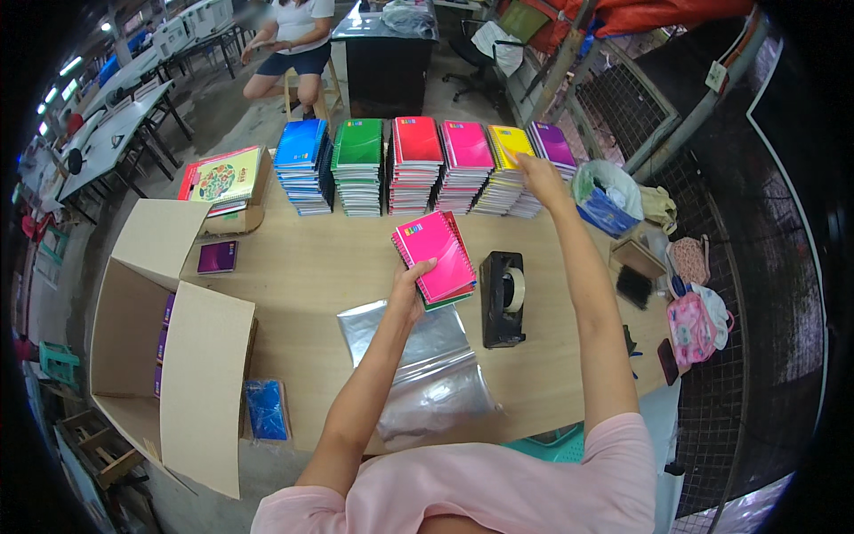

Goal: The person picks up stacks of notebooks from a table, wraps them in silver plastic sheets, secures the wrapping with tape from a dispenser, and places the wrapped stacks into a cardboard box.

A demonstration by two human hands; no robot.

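Observation:
Over the middle of the table, my left hand (412, 287) is closed on a small fanned set of spiral notebooks. A pink notebook (438, 251) lies on top, with red and green edges showing beneath. My right hand (541, 178) reaches to the far row, its fingers closed at the right edge of the top yellow notebook (509, 141). That row also has stacks of blue (302, 147), green (360, 142), red (415, 142), pink (467, 147) and purple notebooks (551, 142). Clear plastic sheets (427, 383) lie below my left hand.
A black tape dispenser (503, 311) stands right of the plastic. At left are an open cardboard box (209, 383), a purple notebook (218, 257) and a wrapped blue pack (266, 409). Bags (694, 325) and a brush (634, 287) line the right edge. Someone (298, 40) sits beyond the table.

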